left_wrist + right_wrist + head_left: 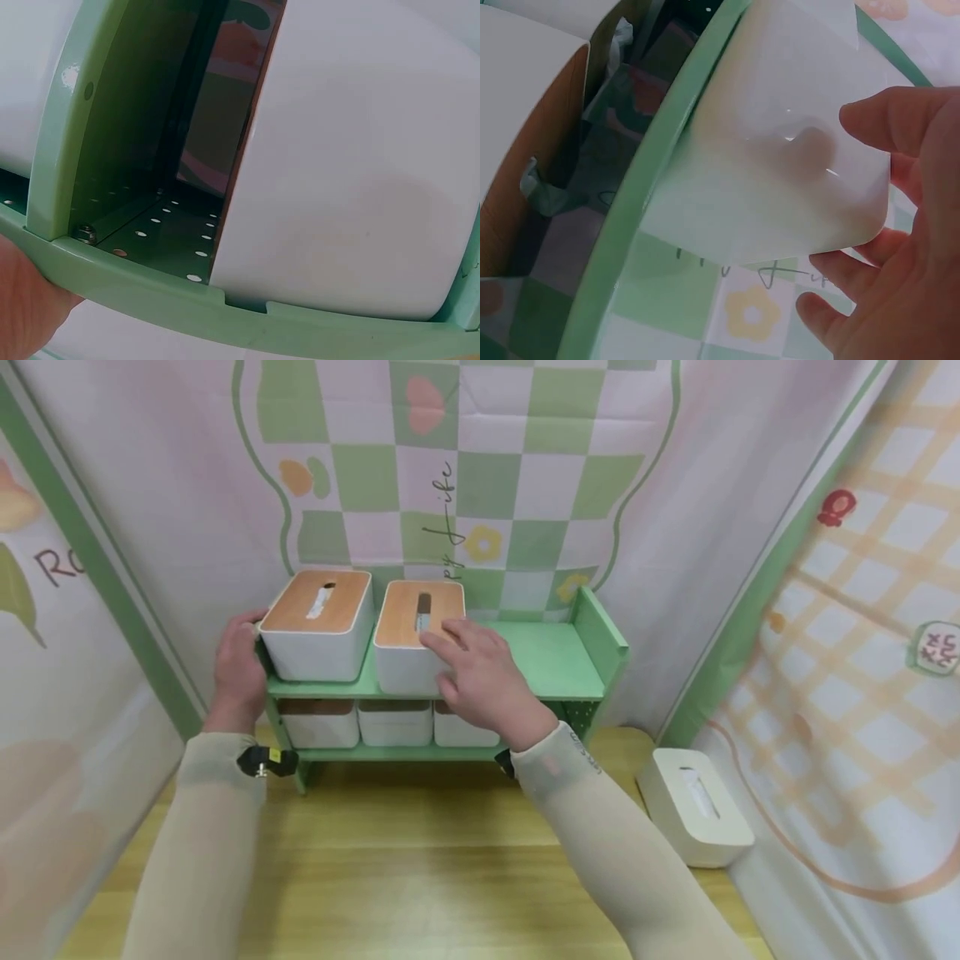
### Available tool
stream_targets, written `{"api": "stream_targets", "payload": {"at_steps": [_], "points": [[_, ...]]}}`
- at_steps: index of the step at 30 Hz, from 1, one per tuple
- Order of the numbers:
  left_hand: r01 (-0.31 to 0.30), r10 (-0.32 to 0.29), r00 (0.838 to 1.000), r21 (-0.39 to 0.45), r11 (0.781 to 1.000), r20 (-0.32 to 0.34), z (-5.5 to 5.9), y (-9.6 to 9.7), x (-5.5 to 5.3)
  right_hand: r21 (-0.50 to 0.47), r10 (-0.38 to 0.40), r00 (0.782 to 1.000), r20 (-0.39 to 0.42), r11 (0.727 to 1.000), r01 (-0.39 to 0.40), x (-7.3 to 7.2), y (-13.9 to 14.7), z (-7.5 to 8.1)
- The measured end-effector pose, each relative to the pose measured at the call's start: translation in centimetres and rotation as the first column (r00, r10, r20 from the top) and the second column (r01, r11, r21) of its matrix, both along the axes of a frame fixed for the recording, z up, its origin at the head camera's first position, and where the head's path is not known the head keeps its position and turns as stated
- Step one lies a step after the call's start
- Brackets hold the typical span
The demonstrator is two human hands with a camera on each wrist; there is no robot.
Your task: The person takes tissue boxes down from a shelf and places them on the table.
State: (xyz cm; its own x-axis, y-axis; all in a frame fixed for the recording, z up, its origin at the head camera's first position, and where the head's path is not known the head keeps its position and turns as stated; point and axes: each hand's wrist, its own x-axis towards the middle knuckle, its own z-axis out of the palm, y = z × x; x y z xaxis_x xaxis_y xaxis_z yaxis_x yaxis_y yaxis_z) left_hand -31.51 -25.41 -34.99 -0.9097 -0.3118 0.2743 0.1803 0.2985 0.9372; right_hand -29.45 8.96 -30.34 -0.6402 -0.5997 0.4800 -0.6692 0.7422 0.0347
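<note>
My left hand (238, 672) is at the left end of a green shelf (558, 660), gripping its side panel; most of its fingers are hidden. In the left wrist view, part of that hand lies against the outer face of the panel's rail (172, 292). Beside it on the top board sits a white tissue box with a wood-look lid (288, 602). A second tissue box (405, 668) of the same kind stands to its right. Over this box's front right corner is my right hand (487, 681), fingertips at the lid and thumb close to the front wall.
Several white boxes (395, 722) line the lower board. A cream tissue box (701, 802) stands on the wood-patterned floor (420, 860) at right. A checked cloth (491, 485) hangs behind the shelf, and printed cloths (847, 693) hang at both sides.
</note>
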Motion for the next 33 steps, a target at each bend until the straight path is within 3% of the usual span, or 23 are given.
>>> {"api": "stream_targets", "payload": {"at_steps": [5,11,21,33], "points": [[0.006,-0.006,1.000,0.012,1.000,0.000,0.1,0.1,0.1,-0.029,0.040,0.998,-0.042,0.999,-0.041,-0.1,0.4,0.5],[0.002,-0.002,1.000,0.003,1.000,-0.002,0.2,0.1,0.2,0.030,0.016,0.998,0.052,0.999,-0.017,-0.2,0.5,0.9],[0.000,0.000,1.000,0.009,1.000,-0.013,0.2,0.1,0.1,-0.003,0.048,0.999,0.016,0.999,-0.048,-0.1,1.8,0.7],[-0.002,0.002,1.000,-0.005,1.000,-0.004,0.2,0.2,0.2,-0.046,0.007,0.994,0.112,0.999,-0.002,1.0,4.8,0.8]]}}
